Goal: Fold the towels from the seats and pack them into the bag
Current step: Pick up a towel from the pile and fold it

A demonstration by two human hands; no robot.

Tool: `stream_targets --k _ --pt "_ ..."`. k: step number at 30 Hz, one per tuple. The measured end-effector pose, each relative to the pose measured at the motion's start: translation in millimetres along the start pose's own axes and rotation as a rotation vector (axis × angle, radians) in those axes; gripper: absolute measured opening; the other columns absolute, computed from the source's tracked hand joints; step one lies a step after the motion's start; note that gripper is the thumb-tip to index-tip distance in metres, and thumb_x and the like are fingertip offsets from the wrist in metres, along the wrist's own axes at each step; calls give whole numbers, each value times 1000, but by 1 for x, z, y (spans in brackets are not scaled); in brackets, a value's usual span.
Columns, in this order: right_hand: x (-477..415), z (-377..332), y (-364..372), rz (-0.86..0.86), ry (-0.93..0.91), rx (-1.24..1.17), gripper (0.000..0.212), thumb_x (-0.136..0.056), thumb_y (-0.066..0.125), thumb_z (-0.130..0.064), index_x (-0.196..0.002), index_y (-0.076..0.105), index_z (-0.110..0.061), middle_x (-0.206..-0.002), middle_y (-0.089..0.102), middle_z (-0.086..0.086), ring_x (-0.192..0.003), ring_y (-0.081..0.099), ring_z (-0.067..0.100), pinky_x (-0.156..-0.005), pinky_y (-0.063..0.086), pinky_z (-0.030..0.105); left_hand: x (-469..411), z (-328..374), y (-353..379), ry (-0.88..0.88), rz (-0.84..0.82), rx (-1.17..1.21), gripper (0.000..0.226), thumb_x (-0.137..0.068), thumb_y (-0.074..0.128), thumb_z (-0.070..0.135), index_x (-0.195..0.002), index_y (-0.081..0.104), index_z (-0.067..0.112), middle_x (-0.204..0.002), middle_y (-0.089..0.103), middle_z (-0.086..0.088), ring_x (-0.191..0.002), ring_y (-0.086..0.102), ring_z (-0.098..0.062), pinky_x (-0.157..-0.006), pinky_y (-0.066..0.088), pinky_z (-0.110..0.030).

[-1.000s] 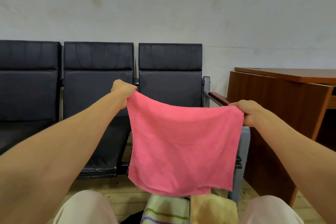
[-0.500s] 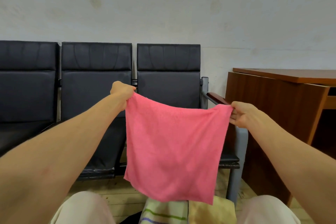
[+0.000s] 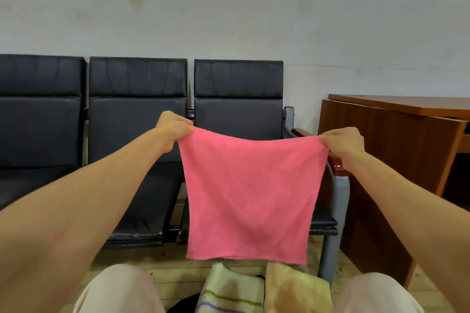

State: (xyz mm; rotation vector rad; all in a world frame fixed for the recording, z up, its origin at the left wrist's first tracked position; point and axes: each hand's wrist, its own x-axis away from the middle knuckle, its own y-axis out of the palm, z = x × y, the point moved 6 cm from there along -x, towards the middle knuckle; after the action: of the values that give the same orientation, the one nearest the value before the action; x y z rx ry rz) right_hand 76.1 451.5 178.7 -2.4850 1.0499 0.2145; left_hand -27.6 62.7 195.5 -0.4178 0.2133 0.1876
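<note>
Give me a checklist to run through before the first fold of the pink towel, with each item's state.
1. Left hand pinches a top corner of the pink towel: ok.
2. Right hand pinches the other top corner: ok.
3. Towel hangs flat, no twist: ok.
4. Bottom edge hangs free of the striped towel and the yellow towel below: cannot tell, it hangs just above them in this view.
5. Bag ready to receive it: cannot tell, only a dark patch shows beneath the towels on the lap.

both hands, left [image 3: 173,126] and right [image 3: 343,142], pinch the pink towel's [image 3: 250,195] top corners, apparently unfolded.
</note>
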Motion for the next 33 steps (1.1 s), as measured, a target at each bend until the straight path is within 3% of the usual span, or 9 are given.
stream_targets --k 2,6,11,19,22,25,27,30,33 --pt "-1 -5 -4 -4 -45 128 25 -87 69 -8 -110 70 0 -113 67 13 -103 61 25 -78 48 29 4 5 0 57 7 -62 29 -85 62 -5 -113 67 1 -117 62 -8 -114 55 -24 -102 44 -34" --pt "-1 -17 -10 60 -123 259 27 -82 75 -9 -108 72 -2 -110 68 18 -103 63 31 -89 51 38 11 14 0 174 42 -210 26 -90 54 -3 -111 69 1 -116 65 -13 -103 58 -22 -82 45 -26" --pt "0 -22 -9 129 -162 269 22 -82 77 -17 -103 75 -9 -106 69 17 -100 64 33 -87 53 41 12 19 0 278 123 -377 21 -94 53 2 -104 70 -4 -110 66 -21 -101 62 -35 -82 50 -36" --pt "-3 -17 14 59 -146 213 17 -98 47 -7 -103 62 0 -74 60 11 -59 65 25 -66 60 39 7 14 -6 257 228 -495 18 -93 61 20 -98 73 8 -106 63 -15 -90 62 -35 -71 46 -40" --pt "-5 -18 26 4 -107 148 24 -100 42 -3 -112 62 0 -74 57 10 -53 66 24 -54 60 30 4 10 -5 215 214 -460 18 -95 57 16 -100 72 8 -96 68 -14 -87 65 -35 -69 49 -39" --pt "-14 -16 42 -55 -50 120 29 -102 38 -4 -118 60 3 -92 62 18 -61 70 33 -63 61 39 -6 2 2 156 190 -341 22 -99 44 11 -93 63 0 -75 67 -18 -65 69 -33 -69 58 -44" --pt "-23 -10 57 -136 25 72 31 -103 35 -4 -124 53 9 -82 62 18 -56 68 29 -63 60 38 -18 -7 9 86 163 -204 22 -98 37 8 -97 57 -2 -71 65 -18 -57 69 -33 -67 59 -48" --pt "-41 -8 78 -189 66 19 32 -102 32 -3 -125 48 13 -72 62 25 -62 67 32 -58 58 35 -37 -15 18 57 192 -159 15 -96 35 9 -96 50 4 -88 63 -17 -70 69 -35 -71 58 -49" --pt "-59 -13 98 -209 11 -9 28 -100 38 -5 -121 52 9 -95 66 26 -77 68 32 -57 58 32 -54 -23 26 76 260 -212 18 -99 36 15 -106 48 5 -101 53 -8 -88 58 -28 -77 51 -42"
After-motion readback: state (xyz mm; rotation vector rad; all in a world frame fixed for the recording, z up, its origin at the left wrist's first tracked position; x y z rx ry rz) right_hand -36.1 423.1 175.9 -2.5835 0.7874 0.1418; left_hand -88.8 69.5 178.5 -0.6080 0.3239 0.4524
